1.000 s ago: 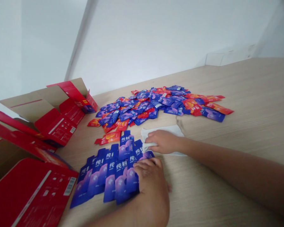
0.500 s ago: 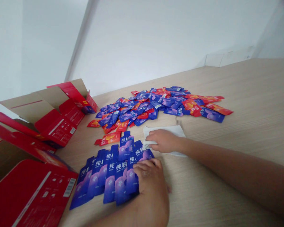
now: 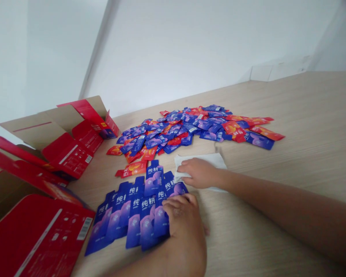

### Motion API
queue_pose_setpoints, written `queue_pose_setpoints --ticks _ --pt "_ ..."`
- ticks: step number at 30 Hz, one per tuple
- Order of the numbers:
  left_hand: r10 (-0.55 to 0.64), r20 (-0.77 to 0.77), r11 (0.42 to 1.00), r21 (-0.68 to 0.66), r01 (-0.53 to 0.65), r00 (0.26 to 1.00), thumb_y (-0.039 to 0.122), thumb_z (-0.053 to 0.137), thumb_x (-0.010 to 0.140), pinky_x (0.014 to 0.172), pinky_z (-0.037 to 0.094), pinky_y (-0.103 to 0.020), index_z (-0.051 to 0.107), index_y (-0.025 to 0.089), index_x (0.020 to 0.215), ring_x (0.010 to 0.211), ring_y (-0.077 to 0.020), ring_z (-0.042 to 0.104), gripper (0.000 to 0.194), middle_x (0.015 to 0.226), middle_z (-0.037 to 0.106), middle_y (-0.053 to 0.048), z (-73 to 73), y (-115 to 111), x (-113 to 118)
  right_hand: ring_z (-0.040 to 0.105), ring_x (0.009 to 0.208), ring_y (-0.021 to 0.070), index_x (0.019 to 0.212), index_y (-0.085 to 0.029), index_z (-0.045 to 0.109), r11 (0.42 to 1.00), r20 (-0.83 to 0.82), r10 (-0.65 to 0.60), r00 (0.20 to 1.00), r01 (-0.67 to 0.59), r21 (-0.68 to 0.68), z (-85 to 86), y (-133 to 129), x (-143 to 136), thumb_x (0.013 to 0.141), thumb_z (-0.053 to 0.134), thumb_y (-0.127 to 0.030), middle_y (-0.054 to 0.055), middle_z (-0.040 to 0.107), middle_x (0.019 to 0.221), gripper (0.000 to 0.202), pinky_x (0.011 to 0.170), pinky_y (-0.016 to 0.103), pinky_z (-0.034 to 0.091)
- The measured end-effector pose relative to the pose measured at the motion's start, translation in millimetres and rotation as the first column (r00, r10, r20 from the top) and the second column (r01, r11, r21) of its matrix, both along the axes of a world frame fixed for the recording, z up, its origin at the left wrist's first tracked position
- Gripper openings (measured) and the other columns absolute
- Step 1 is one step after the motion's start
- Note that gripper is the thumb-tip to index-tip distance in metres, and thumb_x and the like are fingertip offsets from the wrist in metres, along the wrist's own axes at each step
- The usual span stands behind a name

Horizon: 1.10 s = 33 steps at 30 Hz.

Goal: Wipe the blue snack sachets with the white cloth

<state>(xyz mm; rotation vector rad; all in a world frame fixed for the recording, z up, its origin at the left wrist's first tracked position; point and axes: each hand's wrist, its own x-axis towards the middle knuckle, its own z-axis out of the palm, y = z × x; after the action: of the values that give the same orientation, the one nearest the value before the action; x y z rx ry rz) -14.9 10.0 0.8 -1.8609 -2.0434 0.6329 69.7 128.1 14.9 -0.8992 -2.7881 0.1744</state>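
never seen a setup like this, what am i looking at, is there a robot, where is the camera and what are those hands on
There is no robot here. Two bare human hands work on a pale wood-grain table, and the pictures come from one camera worn on that person's head, looking forward and down.

The left hand rests on a group of flat, overlapping blue-purple pouches. The right hand seems to grip a thin white sheet, cloth or paper, bunched at its edge.

Farther back lies a loose pile of blue and red-orange packets. On the left of the picture stand red cardboard boxes with open flaps.
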Motion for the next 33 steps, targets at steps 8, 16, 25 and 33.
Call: queue_pose_setpoints --ticks 8,16,25,33 --pt "-0.002 -0.005 1.0 0.008 0.003 1.0 0.064 0.076 0.036 0.081 0.038 -0.051 0.057 0.012 0.113 0.1 -0.0464 0.057 0.095 0.11 0.062 -0.029 1.9 -1.2 0.1 0.06 0.092 0.0284 0.107 -0.018 0.057 0.853 0.163 -0.52 0.838 0.517 0.063 6.0 16.0 12.0 0.084 0.045 -0.034 0.015 0.065 0.1 0.03 0.079 0.04 0.039" --pt "-0.012 0.016 1.0 -0.009 0.012 1.0 0.065 0.073 0.042 0.081 0.039 -0.052 0.056 0.011 0.115 0.102 -0.0471 0.057 0.093 0.111 0.062 -0.03 5.9 -3.1 0.1 0.055 0.098 0.0328 0.108 -0.011 0.054 0.741 0.109 -0.671 0.733 0.658 0.132 7.0 32.6 32.6 0.085 0.044 -0.035 0.02 0.059 0.106 0.034 0.083 0.048 0.036" --pt "-0.091 0.039 0.994 -0.058 0.093 0.995 0.056 0.065 0.065 0.081 0.046 -0.048 0.054 0.007 0.116 0.1 -0.0432 0.059 0.073 0.109 0.061 -0.033 21.4 -9.4 -2.2 0.055 0.1 0.029 0.112 -0.013 0.051 0.741 0.029 -0.664 0.747 0.653 0.156 9.4 52.4 18.0 0.088 0.044 -0.038 0.018 0.058 0.11 0.035 0.082 0.04 0.04" --pt "-0.116 -0.052 0.993 0.026 0.118 0.992 0.037 0.051 0.08 0.08 0.049 -0.045 0.055 0.009 0.115 0.097 -0.0375 0.062 0.045 0.107 0.065 -0.027 17.8 -14.1 -0.1 0.058 0.099 0.0306 0.116 -0.012 0.051 0.782 0.088 -0.617 0.782 0.598 0.175 4.3 85.9 -9.1 0.089 0.044 -0.032 0.021 0.061 0.109 0.034 0.083 0.043 0.04"
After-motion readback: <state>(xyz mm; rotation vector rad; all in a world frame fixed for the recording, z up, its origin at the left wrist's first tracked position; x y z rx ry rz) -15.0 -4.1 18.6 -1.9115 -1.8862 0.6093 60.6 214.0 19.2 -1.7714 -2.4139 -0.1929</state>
